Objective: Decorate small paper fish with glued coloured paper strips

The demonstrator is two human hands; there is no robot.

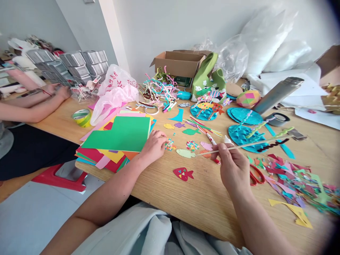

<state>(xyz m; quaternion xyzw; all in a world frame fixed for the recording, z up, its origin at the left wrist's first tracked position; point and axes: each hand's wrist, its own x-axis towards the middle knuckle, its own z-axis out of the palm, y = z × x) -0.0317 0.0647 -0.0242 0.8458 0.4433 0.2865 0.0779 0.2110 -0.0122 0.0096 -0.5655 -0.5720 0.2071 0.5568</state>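
My right hand (pixel 232 166) is closed in a pinch on a thin wooden stick (pixel 249 144) that runs up and to the right across the table. My left hand (pixel 154 144) rests on the wooden table (pixel 186 198), fingers curled down at a small heap of coloured paper bits (pixel 170 144), beside a stack of coloured paper sheets (pixel 119 140) with green on top. Small paper fish lie between my hands: a red fish (pixel 183 173), a pale green fish (pixel 185 153), a pink fish (pixel 205 145).
Red-handled scissors (pixel 256 174) and paper scraps (pixel 297 180) lie to the right. Blue paper discs (pixel 243 134), a metal flask (pixel 277 94), a cardboard box (pixel 179 63), tape rolls (pixel 82 117) and plastic bags (pixel 114 95) fill the far side. Another person's arms (pixel 34 106) rest at the left.
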